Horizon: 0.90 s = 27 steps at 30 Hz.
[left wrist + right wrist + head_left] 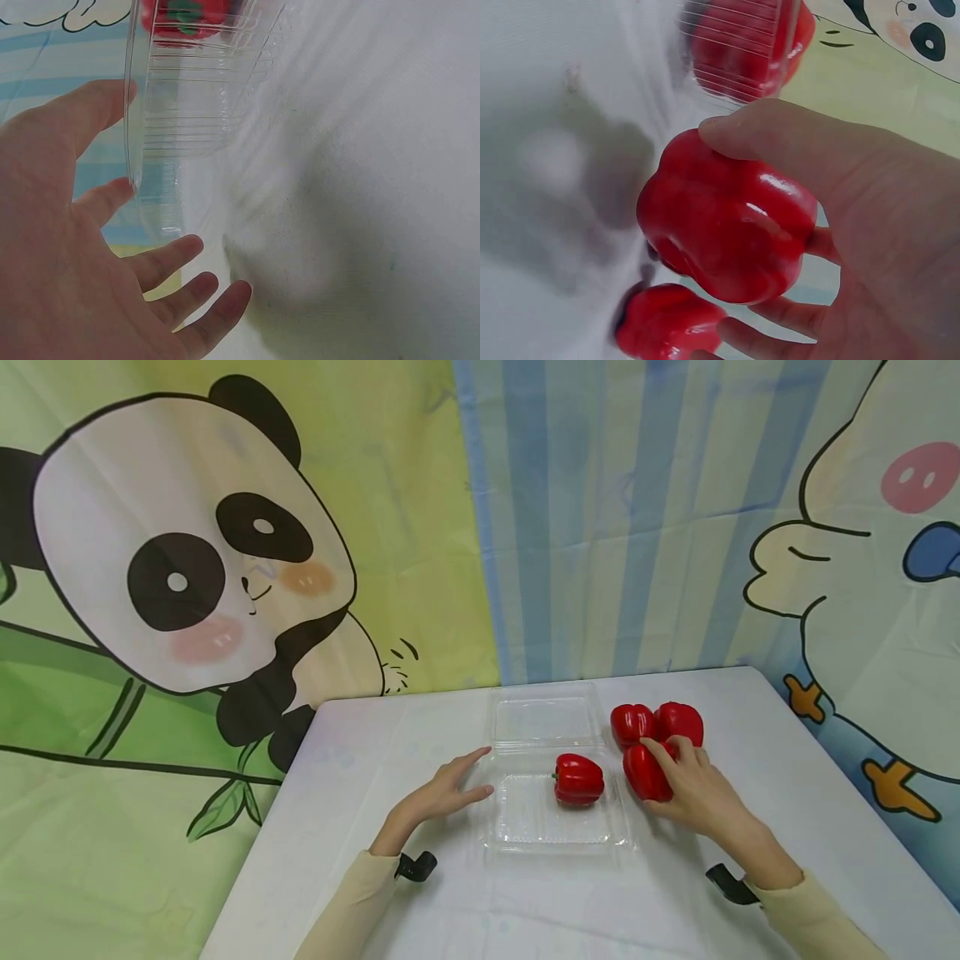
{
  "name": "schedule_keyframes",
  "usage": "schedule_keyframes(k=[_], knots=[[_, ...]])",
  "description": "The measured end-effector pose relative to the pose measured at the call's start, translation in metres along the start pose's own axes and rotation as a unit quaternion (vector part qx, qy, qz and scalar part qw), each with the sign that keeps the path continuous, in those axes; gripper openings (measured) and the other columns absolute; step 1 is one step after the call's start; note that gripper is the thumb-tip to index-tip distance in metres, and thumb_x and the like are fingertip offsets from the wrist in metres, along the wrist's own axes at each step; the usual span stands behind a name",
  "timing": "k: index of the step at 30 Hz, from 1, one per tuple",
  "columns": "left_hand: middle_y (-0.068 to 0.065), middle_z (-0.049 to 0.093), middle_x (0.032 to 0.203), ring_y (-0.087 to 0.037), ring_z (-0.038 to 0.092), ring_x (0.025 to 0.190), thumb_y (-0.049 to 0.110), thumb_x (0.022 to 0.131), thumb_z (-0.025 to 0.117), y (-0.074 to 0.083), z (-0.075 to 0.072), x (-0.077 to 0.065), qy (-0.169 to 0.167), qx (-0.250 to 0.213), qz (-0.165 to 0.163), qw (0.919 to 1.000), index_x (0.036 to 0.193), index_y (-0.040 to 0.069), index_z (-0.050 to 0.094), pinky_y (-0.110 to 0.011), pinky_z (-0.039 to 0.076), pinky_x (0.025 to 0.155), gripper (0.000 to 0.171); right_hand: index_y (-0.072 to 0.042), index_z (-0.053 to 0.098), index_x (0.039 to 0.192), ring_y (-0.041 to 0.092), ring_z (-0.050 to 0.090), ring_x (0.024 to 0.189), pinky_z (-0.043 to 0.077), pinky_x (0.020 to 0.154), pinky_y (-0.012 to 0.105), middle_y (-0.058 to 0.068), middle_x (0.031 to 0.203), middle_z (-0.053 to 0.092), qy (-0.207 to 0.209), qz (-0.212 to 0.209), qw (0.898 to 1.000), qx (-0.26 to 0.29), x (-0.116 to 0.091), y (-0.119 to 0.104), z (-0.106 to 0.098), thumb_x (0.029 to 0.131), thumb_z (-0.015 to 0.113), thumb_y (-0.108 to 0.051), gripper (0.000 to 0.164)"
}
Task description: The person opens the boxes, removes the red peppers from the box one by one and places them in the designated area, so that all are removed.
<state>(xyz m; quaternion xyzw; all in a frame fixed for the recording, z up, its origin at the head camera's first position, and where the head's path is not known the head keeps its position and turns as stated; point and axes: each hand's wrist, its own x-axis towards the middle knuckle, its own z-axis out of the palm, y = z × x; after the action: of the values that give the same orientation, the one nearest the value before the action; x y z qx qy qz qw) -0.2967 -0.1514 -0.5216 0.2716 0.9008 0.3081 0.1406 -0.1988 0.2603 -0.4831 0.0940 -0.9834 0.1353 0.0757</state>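
Observation:
A clear plastic clamshell box [517, 841] lies unfolded on the table, its lid [543, 720] laid back toward the wall. One red bell pepper [578, 779] with a green stem sits in its base. To the right of the box, my right hand [693, 785] grips another red bell pepper [727, 217], thumb on one side and fingers round the other. Two more red peppers, a left one [632, 724] and a right one [681, 722], stand just behind that hand. My left hand [447, 791] holds nothing, its fingers spread at the box's left edge, thumb and forefinger right at the rim.
The white table [360, 760] reaches back to a printed curtain [555, 527] with a panda and another cartoon animal. A black wrist camera mount [417, 866] sits at the left cuff, and another mount [732, 885] at the right.

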Motion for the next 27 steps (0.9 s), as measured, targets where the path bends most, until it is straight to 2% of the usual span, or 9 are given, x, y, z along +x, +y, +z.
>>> schedule_keyframes(k=[10, 16, 27], knots=[[-0.008, 0.033, 0.163, -0.035, 0.029, 0.151, 0.052, 0.097, 0.060, 0.001, -0.001, -0.001, 0.001, 0.002, 0.001, 1.0000, 0.160, 0.029, 0.026, -0.063, 0.027, 0.118, 0.075, -0.008, 0.042, 0.145, 0.052, 0.045, 0.117, 0.059, 0.075, 0.059, 0.028, 0.131, 0.041, -0.008, 0.012, 1.000, -0.012, 0.005, 0.002, 0.014, 0.060, 0.095, -0.027, 0.102], [-0.009, 0.032, 0.163, -0.036, 0.029, 0.151, 0.051, 0.097, 0.060, 0.002, -0.001, -0.002, 0.000, -0.002, 0.000, 1.0000, 0.160, 0.025, 0.027, -0.064, 0.026, 0.118, 0.077, -0.007, 0.042, 0.147, 0.052, 0.045, 0.116, 0.058, 0.075, 0.060, 0.029, 0.130, 0.042, -0.014, 0.016, 1.000, -0.014, 0.010, -0.001, 0.013, 0.061, 0.094, -0.028, 0.102], [-0.009, 0.033, 0.163, -0.036, 0.031, 0.150, 0.050, 0.097, 0.060, -0.001, -0.002, 0.000, -0.002, 0.001, 0.014, 0.9999, 0.160, 0.023, 0.027, -0.063, 0.028, 0.118, 0.076, -0.007, 0.040, 0.149, 0.052, 0.044, 0.118, 0.058, 0.078, 0.060, 0.030, 0.131, 0.042, -0.025, 0.028, 0.999, -0.015, 0.016, -0.006, 0.014, 0.061, 0.094, -0.029, 0.106]])
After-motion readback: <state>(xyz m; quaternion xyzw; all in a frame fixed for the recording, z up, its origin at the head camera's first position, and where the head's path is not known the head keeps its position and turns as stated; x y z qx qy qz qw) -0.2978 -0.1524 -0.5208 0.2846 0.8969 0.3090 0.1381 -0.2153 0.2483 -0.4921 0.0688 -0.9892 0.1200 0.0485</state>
